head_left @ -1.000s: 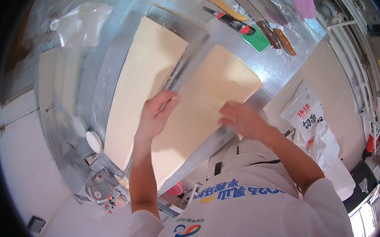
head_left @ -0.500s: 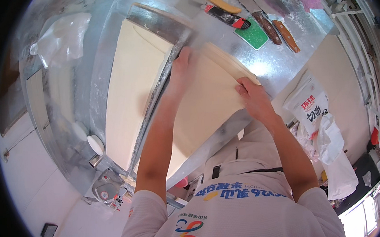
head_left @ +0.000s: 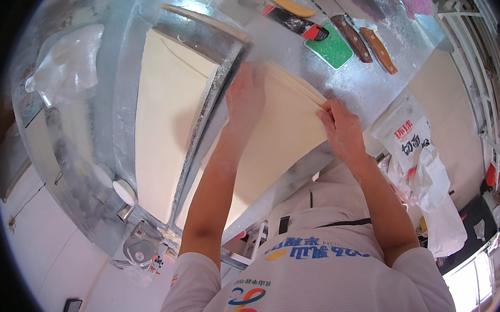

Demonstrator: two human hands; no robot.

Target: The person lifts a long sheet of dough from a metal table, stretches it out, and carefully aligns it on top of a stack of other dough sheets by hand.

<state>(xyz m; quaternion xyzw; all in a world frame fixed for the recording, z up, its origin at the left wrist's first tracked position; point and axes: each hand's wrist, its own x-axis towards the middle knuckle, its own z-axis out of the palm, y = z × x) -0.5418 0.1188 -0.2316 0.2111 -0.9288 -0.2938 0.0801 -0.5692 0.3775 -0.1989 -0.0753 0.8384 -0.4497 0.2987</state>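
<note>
A pale, layered dough sheet lies on the metal worktop in front of me, its far edge showing several stacked folds. My left hand grips its far left corner, with the fingertips partly hidden. At the far right corner, my right hand pinches the layered edge between thumb and fingers. To the left, beyond a floury metal rail, a second wide dough sheet lies flat inside a metal frame.
Past the dough are a green rectangular scale, a black-and-red tool, and two wooden-handled knives. A clear plastic bag lies at far left. White printed sacks stand at right, beside a white rack.
Both hands have shifted slightly to the right with the dough's far edge. A strip of worktop now shows between the near dough and the metal rail.
</note>
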